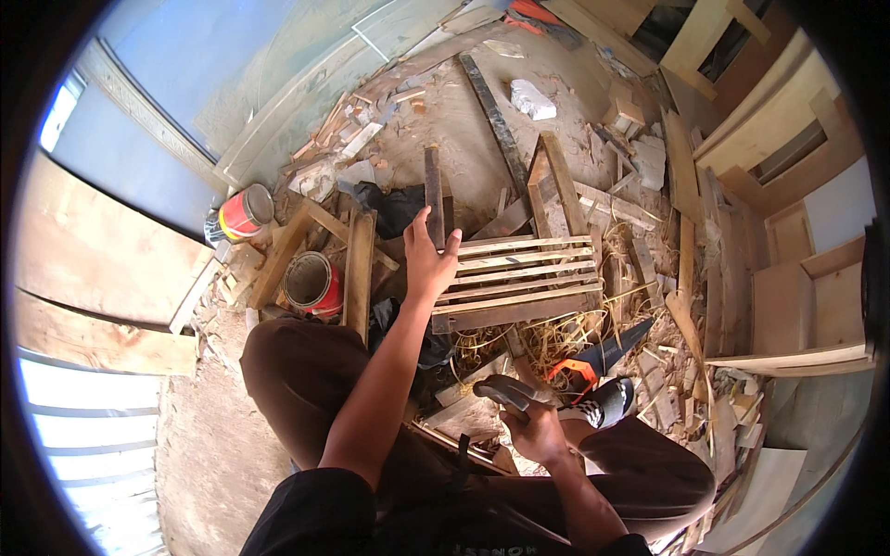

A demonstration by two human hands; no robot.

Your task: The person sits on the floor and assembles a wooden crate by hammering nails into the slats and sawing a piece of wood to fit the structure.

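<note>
A slatted wooden frame (519, 276) with upright posts at its far side stands in front of me, its narrow slats running left to right. My left hand (431, 264) grips its left end beside a dark upright post (434, 185), thumb and forefinger apart; its other fingers are partly hidden. Lower and to the right, my right hand (540, 434) is closed around a hammer (505, 393). The hammer's metal head points up and left, apart from the slats, and most of its handle is hidden in my grip.
A handsaw (612, 347) with an orange handle lies near my shoe (607, 403). Red paint cans (324, 301) (246, 215) stand at left. Wood scraps and straw-like strips (556, 343) litter the ground. A long dark beam (496, 120) lies beyond; wooden cabinets (788, 306) line the right.
</note>
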